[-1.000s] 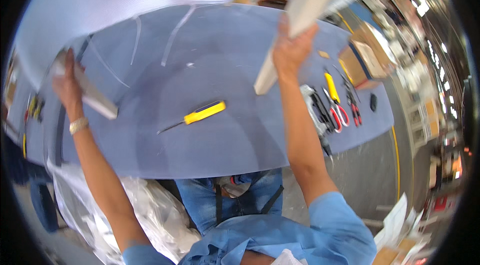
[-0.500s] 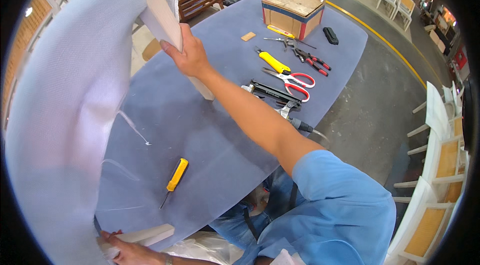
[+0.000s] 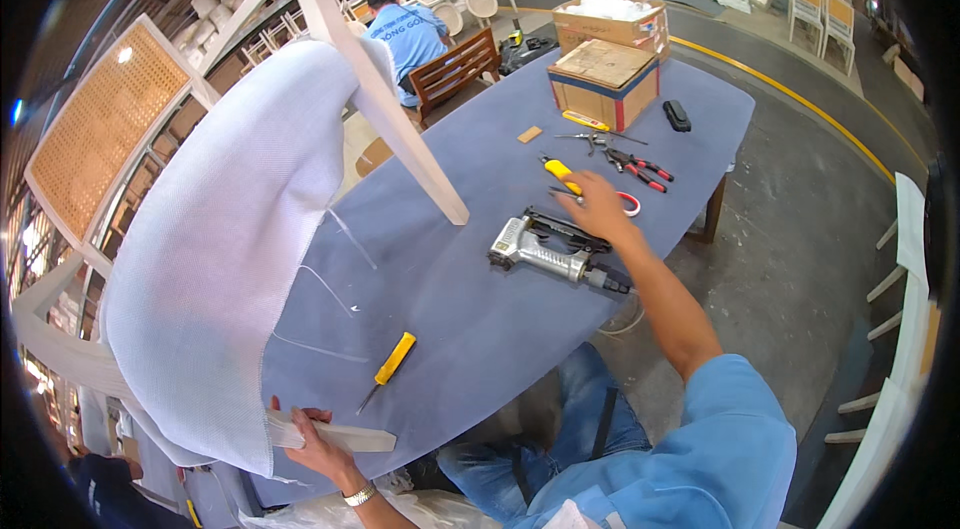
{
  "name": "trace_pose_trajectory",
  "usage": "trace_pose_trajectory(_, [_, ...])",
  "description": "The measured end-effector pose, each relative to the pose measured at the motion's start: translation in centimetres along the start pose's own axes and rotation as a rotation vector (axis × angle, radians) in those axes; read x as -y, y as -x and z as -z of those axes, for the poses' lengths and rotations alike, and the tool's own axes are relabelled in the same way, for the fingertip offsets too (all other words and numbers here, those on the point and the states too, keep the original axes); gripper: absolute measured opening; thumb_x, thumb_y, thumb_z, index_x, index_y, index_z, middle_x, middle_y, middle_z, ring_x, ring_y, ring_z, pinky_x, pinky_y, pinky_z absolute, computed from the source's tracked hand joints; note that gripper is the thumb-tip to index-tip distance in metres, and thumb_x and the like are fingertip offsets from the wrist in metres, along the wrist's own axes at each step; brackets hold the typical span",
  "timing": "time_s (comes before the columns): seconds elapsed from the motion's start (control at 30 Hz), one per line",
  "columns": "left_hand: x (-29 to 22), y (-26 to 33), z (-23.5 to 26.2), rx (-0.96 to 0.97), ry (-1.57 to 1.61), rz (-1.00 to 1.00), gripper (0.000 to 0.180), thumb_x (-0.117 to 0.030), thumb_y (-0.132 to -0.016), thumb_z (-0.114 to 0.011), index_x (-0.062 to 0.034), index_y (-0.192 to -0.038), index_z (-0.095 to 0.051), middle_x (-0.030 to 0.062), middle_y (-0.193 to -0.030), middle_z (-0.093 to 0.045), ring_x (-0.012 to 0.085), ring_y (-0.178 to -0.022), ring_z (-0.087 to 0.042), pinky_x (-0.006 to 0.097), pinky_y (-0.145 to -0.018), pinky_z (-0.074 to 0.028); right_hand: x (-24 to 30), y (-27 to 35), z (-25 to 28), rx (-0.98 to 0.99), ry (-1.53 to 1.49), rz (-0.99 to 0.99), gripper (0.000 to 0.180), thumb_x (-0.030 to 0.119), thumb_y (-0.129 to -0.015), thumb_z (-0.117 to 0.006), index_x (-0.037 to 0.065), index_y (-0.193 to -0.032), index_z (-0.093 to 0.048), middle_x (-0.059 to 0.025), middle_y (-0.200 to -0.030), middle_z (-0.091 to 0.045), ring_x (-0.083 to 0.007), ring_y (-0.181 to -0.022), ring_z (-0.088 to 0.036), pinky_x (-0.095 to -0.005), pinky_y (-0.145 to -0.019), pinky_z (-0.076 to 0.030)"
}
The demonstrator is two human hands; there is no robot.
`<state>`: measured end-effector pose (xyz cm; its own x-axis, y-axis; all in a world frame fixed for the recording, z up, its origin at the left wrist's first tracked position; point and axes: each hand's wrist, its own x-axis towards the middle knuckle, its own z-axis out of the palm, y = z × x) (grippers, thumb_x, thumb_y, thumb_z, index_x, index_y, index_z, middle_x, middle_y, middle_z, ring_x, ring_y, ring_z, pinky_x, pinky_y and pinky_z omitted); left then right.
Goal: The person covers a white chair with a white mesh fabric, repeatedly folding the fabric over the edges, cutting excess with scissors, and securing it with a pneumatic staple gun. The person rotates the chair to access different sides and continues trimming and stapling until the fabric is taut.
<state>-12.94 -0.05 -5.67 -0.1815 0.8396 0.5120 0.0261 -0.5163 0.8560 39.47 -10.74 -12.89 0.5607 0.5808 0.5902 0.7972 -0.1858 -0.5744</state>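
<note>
A pale wooden chair with a white woven-fabric cover [image 3: 225,189] lies tipped over at the left of the table. My left hand [image 3: 315,444] is closed around its near leg [image 3: 360,440], beside the fabric edge. Another leg [image 3: 415,154] of the chair slants down onto the table. My right hand [image 3: 597,209] is over the scissors, fingers loosely apart and stretched down at their pivot; a red and white handle loop [image 3: 630,204] shows beside it. Next to that hand lies a yellow-handled cutter [image 3: 562,175]. Loose white threads trail from the cover.
A silver staple gun [image 3: 545,247] with a hose lies nearer me, and a yellow screwdriver [image 3: 395,359] near the chair leg. Red-handled pliers [image 3: 640,169], a black case [image 3: 676,115] and cardboard boxes [image 3: 605,84] stand farther off. A person in blue [image 3: 408,34] sits beyond the table.
My right hand has let go of the chair's upper leg and moved right, over the scissors. My left hand keeps its grip on the near leg. The view has shifted, showing more of the chair.
</note>
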Motion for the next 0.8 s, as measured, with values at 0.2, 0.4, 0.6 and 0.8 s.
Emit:
trace_pose_trajectory(0.2, [-1.1, 0.6, -3.2, -0.027, -0.060, 0.018, 0.054, -0.025, -0.096, -0.062, 0.0027, -0.141, -0.046, 0.0037, -0.074, -0.057, 0.0122, -0.061, -0.052, 0.029, -0.058, -0.045, -5.4, 7.0, 3.4, -0.100, 0.207, 0.055, 0.039, 0.024, -0.083, -0.072, 0.009, -0.117, -0.065, -0.0113, -0.112, -0.066, -0.0331, -0.104, -0.060, -0.0435, -0.088, -0.047])
trace_pose_trajectory(0.4, [0.0, 1.8, -2.5, 0.025, -0.076, -0.015, 0.054, -0.027, -0.098, -0.060, 0.0037, -0.140, -0.044, 0.0125, -0.102, -0.064, 0.0194, -0.087, -0.061, 0.032, -0.083, -0.050, -5.2, 4.4, 3.7, 0.165, 0.398, -0.095, 0.042, 0.028, -0.081, -0.074, 0.010, -0.118, -0.066, -0.0125, -0.115, -0.067, -0.0316, -0.109, -0.061, -0.0441, -0.090, -0.049])
trace_pose_trajectory(0.6, [-2.7, 3.9, 4.3, 0.224, 0.132, -0.035, 0.058, -0.031, -0.098, -0.063, 0.0099, -0.135, -0.045, 0.0295, -0.134, -0.052, 0.0397, -0.117, -0.058, 0.049, -0.094, -0.052, -5.3, 2.8, 8.5, 0.374, 0.210, -0.382, 0.043, 0.033, -0.081, -0.076, 0.007, -0.113, -0.068, -0.0155, -0.102, -0.072, -0.0349, -0.096, -0.069, -0.0437, -0.082, -0.054])
trace_pose_trajectory(0.8, [-8.4, 2.3, 7.5, -0.289, -0.087, -0.092, 0.042, -0.027, -0.101, -0.055, 0.0112, -0.117, -0.060, 0.0245, -0.112, -0.065, 0.0311, -0.094, -0.065, 0.039, -0.082, -0.053, -4.2, 7.9, 11.6, 0.100, -0.566, -0.541, 0.046, 0.020, -0.084, -0.076, 0.005, -0.125, -0.060, -0.0078, -0.095, -0.069, -0.0148, -0.083, -0.065, -0.0291, -0.073, -0.052])
